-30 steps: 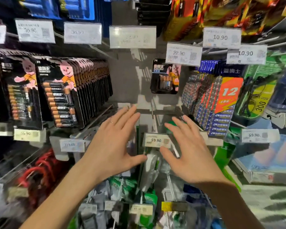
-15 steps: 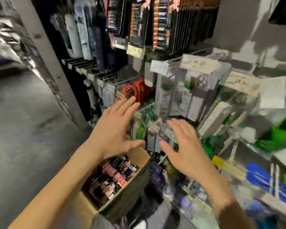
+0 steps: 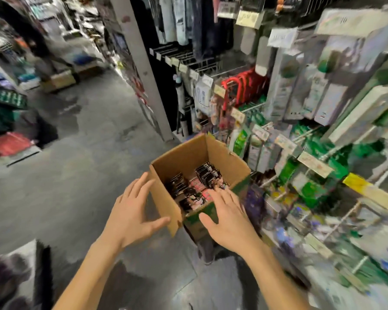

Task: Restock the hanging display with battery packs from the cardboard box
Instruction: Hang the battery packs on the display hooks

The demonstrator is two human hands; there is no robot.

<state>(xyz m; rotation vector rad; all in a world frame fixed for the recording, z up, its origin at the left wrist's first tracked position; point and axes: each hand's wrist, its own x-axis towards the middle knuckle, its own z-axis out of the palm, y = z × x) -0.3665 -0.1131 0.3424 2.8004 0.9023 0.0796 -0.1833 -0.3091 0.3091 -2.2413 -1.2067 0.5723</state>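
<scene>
Grey floor (image 3: 87,175) lies open beside cardboard box (image 3: 184,157); left hand (image 3: 132,213), right hand (image 3: 229,218) spread empty near its rim.

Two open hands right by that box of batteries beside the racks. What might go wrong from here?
1. The cardboard box seems perched on something dark and narrow; a push from the left hand on its wall might tip it.
2. The battery packs lie jumbled, so the right hand could drag extras out.
3. Price tags jut out to the right of the box; the right arm might snag them.
</scene>
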